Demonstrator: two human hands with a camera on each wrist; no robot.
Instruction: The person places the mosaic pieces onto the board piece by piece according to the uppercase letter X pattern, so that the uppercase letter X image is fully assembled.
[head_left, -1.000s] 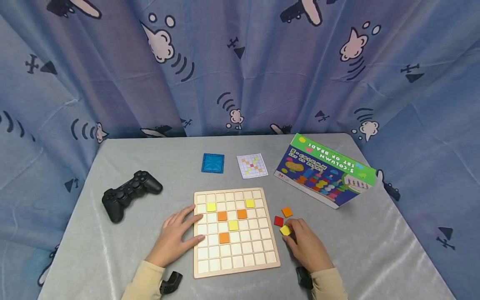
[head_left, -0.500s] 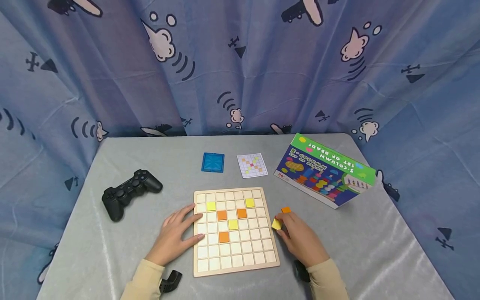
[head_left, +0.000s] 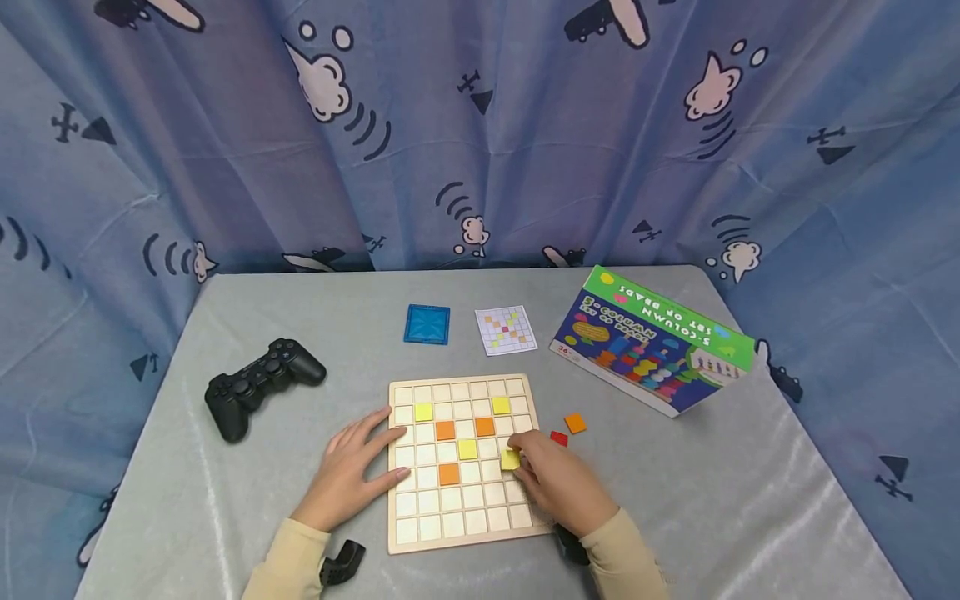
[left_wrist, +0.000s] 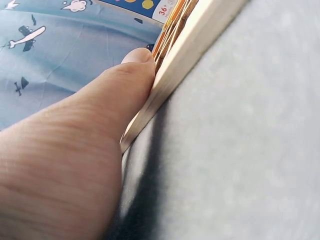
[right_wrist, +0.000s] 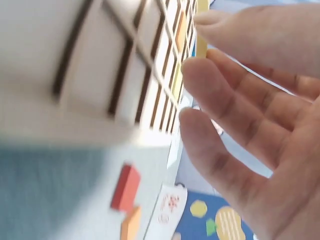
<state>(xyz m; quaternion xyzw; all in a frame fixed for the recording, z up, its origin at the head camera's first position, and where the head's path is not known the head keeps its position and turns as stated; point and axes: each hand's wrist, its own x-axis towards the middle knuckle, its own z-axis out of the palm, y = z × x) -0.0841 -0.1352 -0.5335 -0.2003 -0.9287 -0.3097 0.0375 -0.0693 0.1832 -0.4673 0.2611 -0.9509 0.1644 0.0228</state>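
Note:
A square wooden grid board [head_left: 469, 540] lies on the table, with several yellow and orange tiles set in its cells, among them a yellow tile [head_left: 467, 449] and an orange tile [head_left: 448, 474]. My left hand [head_left: 351, 471] rests at the board's left edge, fingers spread and straight, the thumb touching the rim in the left wrist view. Over the right part of the grid, my right hand [head_left: 558, 483] pinches another yellow tile [head_left: 509, 459] between thumb and fingers. Right of the board lie a loose orange tile [head_left: 575, 423] and a red tile [head_left: 558, 437], partly covered by the right hand.
Behind the board are a blue square tray [head_left: 427, 324] and a pattern card [head_left: 506, 330] with a coloured grid. A colourful box [head_left: 652, 342] stands at the back right. To the left lies a black game controller [head_left: 262, 387]. A patterned curtain [head_left: 480, 133] hangs behind the table.
My right hand has carried the yellow tile leftward from beside the red and orange tiles to over the board. The left hand has stayed at the board's left edge.

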